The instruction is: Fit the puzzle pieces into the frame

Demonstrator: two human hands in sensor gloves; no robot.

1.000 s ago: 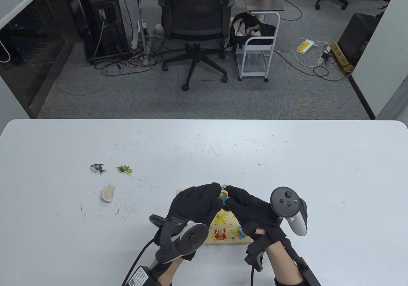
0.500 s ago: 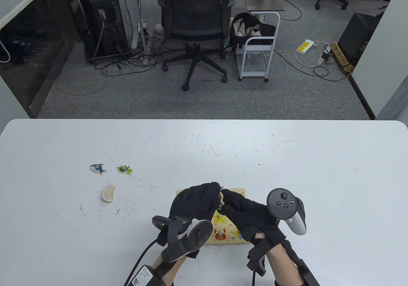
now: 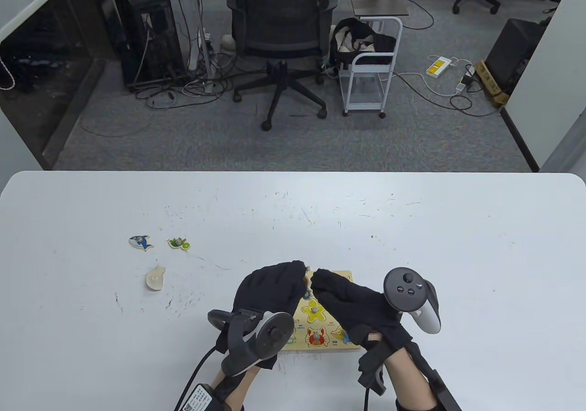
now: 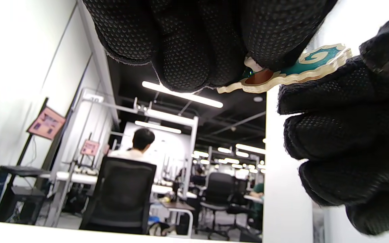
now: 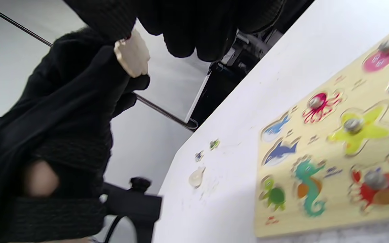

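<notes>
seahorse piece (image 4: 292, 72) pinched between left hand (image 3: 270, 292) and right hand (image 3: 352, 303); frame (image 3: 341, 344) lies flat just under hands.

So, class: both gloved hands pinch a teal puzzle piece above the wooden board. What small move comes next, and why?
Probably lower the teal seahorse-shaped wooden piece toward the seahorse slot on the yellow wooden frame: left hand and right hand hold it aloft.

Three loose pieces (image 3: 154, 278) lie left of frame (image 3: 344, 275).
</notes>
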